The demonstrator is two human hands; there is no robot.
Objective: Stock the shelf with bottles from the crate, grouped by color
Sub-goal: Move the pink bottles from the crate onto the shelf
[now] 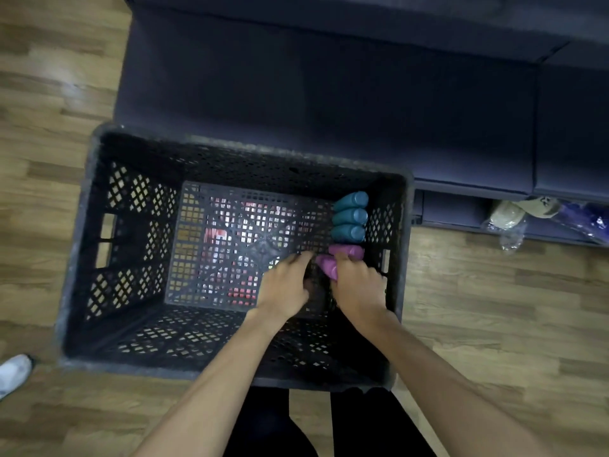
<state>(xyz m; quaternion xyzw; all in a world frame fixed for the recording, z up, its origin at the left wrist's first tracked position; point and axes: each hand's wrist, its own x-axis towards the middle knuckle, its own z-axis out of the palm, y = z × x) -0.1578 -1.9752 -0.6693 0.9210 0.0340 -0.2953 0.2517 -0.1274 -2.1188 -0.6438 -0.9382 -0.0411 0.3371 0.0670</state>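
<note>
- We look straight down into a black perforated plastic crate (pixel 82 225) standing on a wood-plank floor (pixel 49 94), with a dark navy upholstered couch (pixel 329 77) at its 12 o'clock.
- Three teal plastic bottles (pixel 350 215) lie side by side against the crate's 3 o'clock wall, touching one another.
- Two magenta plastic bottles (pixel 346 250) lie just below the teal ones, toward 6 o'clock.
- Our right hand (pixel 357 286) is curled around the nearer magenta bottle (pixel 328 267), fingers closed over it.
- Our left hand (pixel 285 288) reaches in just beside it at 9 o'clock, fingers loosely spread and holding nothing, fingertips near that bottle; we cannot tell whether they touch it.
- A white shoe (pixel 13 374) sits on the floor at 8 o'clock.
</note>
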